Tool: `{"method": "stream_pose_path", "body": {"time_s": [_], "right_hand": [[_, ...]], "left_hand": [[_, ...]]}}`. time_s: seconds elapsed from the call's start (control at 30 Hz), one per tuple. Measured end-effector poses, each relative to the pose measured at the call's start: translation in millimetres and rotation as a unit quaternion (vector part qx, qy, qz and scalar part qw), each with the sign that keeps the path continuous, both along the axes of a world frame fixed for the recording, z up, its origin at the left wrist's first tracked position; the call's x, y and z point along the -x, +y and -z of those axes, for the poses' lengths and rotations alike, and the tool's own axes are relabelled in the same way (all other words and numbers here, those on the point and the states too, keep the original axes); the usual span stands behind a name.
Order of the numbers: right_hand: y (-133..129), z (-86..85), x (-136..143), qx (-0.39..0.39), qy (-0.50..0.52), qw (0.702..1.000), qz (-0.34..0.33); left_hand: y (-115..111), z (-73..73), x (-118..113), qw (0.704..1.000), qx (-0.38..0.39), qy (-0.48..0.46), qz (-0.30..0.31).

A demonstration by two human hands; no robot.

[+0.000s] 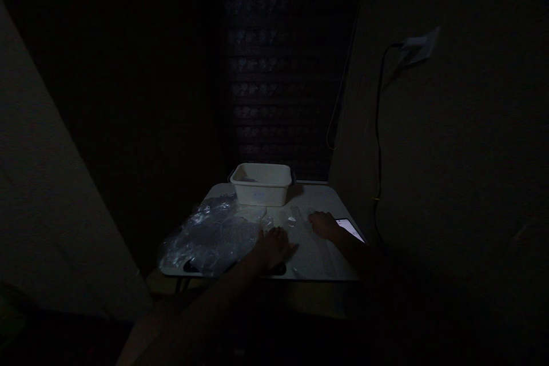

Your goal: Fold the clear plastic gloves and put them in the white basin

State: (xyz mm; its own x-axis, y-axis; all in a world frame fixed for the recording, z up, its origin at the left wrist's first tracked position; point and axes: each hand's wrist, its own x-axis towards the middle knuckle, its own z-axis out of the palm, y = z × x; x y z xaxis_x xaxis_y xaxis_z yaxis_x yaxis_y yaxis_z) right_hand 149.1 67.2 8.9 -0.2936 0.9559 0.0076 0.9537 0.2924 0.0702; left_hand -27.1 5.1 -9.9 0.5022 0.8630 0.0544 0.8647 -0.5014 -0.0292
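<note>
My left hand (273,247) rests near the front of the white table (343,209), fingers apart and its palm side down on clear plastic. To its right, the fingers of my right hand (324,225) are drawn together at a thin clear plastic bag (292,218) lying flat on the tabletop; dim light blurs the fingertips. A heap of crumpled clear plastic bags (206,234) spreads over the left side of the table. Behind both hands stands a white plastic tub (262,195) with grey side handles, something faint and clear inside it.
A lit phone (350,230) lies at the table's right edge, beside my right wrist. A black cord (378,126) hangs from an outlet (418,48) on the right wall. Dark blinds (270,91) are behind the table. A pale slanted surface (55,183) stands at the left.
</note>
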Motion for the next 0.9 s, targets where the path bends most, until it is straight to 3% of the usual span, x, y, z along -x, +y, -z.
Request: {"method": "stream_pose_path", "body": {"time_s": [0.13, 0.27, 0.7, 0.9], "right_hand": [[-12, 3.8, -12, -0.006, -0.022, 0.998, -0.066], [-18, 13.8, -17, -0.014, -0.045, 0.991, -0.124], [-21, 12.5, -8, -0.031, -0.057, 0.99, -0.124], [-15, 22.8, 0, -0.06, -0.027, 0.984, -0.163]], "left_hand": [[11, 12.3, -4, 0.999, -0.024, 0.012, -0.024], [13, 15.2, -9, 0.999, -0.023, 0.014, -0.025], [15, 16.3, -1, 0.998, -0.032, 0.003, 0.045], [18, 16.7, 2, 0.998, -0.023, 0.0, 0.066]]}}
